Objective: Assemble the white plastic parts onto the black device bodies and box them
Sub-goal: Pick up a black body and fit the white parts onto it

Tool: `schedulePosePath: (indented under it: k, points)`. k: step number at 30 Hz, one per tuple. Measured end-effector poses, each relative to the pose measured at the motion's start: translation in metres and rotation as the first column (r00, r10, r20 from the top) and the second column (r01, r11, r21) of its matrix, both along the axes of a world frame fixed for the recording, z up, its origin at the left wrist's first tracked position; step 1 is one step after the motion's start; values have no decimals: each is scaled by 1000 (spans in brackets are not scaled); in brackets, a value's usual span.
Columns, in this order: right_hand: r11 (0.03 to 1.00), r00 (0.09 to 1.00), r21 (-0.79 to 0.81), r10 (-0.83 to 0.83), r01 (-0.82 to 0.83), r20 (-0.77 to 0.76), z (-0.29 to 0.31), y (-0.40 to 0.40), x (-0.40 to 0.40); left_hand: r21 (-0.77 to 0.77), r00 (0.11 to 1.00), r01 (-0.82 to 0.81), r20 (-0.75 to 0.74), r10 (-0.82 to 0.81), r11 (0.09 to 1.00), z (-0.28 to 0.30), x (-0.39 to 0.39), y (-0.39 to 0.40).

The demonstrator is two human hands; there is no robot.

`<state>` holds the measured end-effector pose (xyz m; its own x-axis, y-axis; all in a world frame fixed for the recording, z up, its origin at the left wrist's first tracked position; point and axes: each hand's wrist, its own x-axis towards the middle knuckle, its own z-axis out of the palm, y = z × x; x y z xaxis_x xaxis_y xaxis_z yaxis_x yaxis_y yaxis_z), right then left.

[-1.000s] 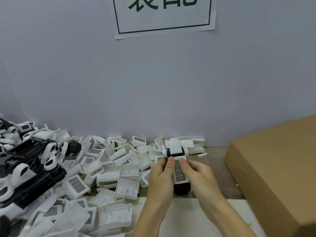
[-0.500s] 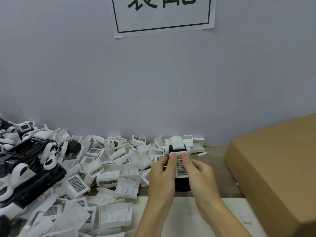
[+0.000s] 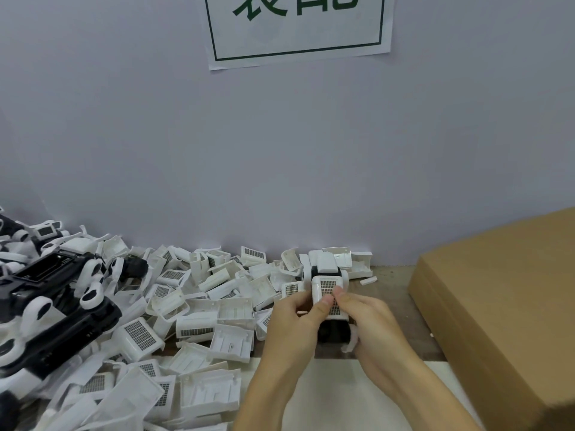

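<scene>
Centre bench | hands [image 3: 329, 325] pinch boxy gridded white cover [image 3: 327, 294] | black body [image 3: 333, 332]

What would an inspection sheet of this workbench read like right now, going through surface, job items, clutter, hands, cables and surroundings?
Surface: wooden bench, bare strip between the pile and the box; white sheet under the forearms.
Job's things: black device body held above the bench, white grille cover on top of it; heap of loose white covers; black device bodies with white rings stacked far left; cardboard box at right.
Clutter: small white piece lying alone by the wall.
Hands: left hand and right hand both grip the device, thumbs pressing the cover.
Cables: nothing seen.
Surroundings: pale wall, paper sign with green characters.
</scene>
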<state>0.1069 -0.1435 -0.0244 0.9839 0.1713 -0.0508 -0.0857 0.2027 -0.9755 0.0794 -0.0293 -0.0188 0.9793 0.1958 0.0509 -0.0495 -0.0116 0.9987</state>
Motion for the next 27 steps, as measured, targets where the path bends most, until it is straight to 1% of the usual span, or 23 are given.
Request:
schedulePosePath:
  k: [2,5,8,10,11,12,14,16,17,18,19,20,21,22,23,24,25,26,27]
  points:
    - [998,999,-58,-1,3,41,-2,0,0,31,999,-35,-24,36,999,-1,0,0]
    - [989,992,-137,-47,63,119,-2,3,-2,54,994,-102,-27,104,993,-1,0,-2]
    - [989,988,-129,-54,73,146,1,6,-4,-16,993,-120,-23,120,993,1,0,-3]
    - [973,970,-139,-156,184,187,2,9,-4,-88,993,-116,-8,116,989,2,-1,-4]
    - [956,954,-173,-196,238,227,1,10,-5,-122,992,-128,-1,129,984,2,-1,-4]
    - [937,939,-225,-199,266,280,1,10,-6,-150,989,-148,1,150,977,3,-1,-4]
    - [899,909,-352,-104,259,403,-1,11,-7,-203,981,-191,-26,190,960,2,1,-2]
    - [858,884,-451,-8,246,468,-2,12,-9,-295,980,-198,-86,180,935,1,4,0]
    - [847,877,-469,4,253,480,-3,12,-9,-312,980,-192,-108,166,930,1,5,1]
    - [852,873,-452,-13,264,487,-4,12,-9,-293,982,-181,-114,154,939,1,5,0]
    - [868,874,-413,-48,276,484,-4,12,-9,-241,982,-177,-100,158,954,1,5,-1]
    - [884,883,-364,-104,293,458,-1,11,-9,-179,981,-192,-63,183,965,0,5,-2]
    - [902,908,-313,-168,299,383,3,8,-9,-111,973,-232,-3,233,966,-1,5,0]
    - [930,942,-239,-216,278,256,7,4,-8,-48,954,-290,68,293,956,-2,6,2]
    - [963,970,-129,-227,237,85,10,0,-6,-10,926,-352,140,350,936,-3,7,6]
    - [980,976,-3,-198,199,-90,14,-4,-4,5,901,-400,188,392,917,-2,6,9]
    - [981,965,102,-139,165,-223,16,-7,-3,-9,890,-413,209,406,911,-1,6,11]
    - [978,948,166,-72,128,-311,18,-9,-4,-63,898,-383,207,387,922,1,6,12]
    - [975,933,203,-13,92,-360,19,-10,-6,-132,918,-325,192,346,936,2,5,12]
